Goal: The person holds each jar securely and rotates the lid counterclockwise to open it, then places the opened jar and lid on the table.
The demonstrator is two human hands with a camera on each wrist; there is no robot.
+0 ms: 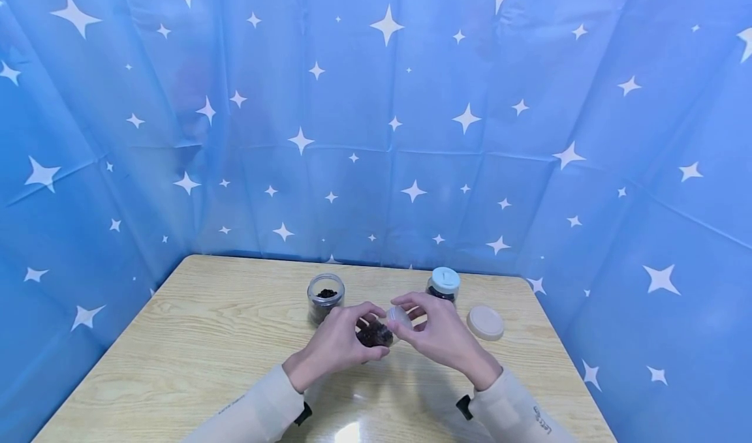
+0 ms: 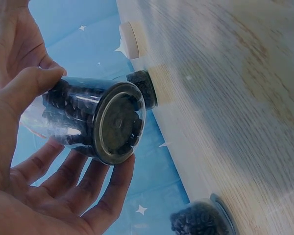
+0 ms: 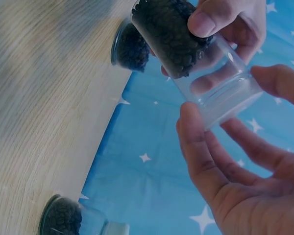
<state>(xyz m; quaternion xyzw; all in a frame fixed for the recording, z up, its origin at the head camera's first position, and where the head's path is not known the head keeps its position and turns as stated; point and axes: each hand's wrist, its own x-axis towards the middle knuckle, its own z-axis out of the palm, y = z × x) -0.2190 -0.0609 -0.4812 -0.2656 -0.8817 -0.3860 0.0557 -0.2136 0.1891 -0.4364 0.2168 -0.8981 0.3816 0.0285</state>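
Above the table point(image 1: 235, 319), a clear jar point(image 1: 375, 336) of dark bits is being held tilted between two hands: the left hand point(image 1: 339, 335) is gripping its filled part, thumb on one side and curved fingers on the other, while the right hand point(image 1: 442, 331) is pinching its clear end between thumb and fingertips. Beyond the hands, a lidless jar point(image 1: 320, 310) is standing on the left and a blue-topped jar point(image 1: 444, 280) on the right, and a pale lid point(image 1: 485, 323) is lying flat near the blue-topped one.
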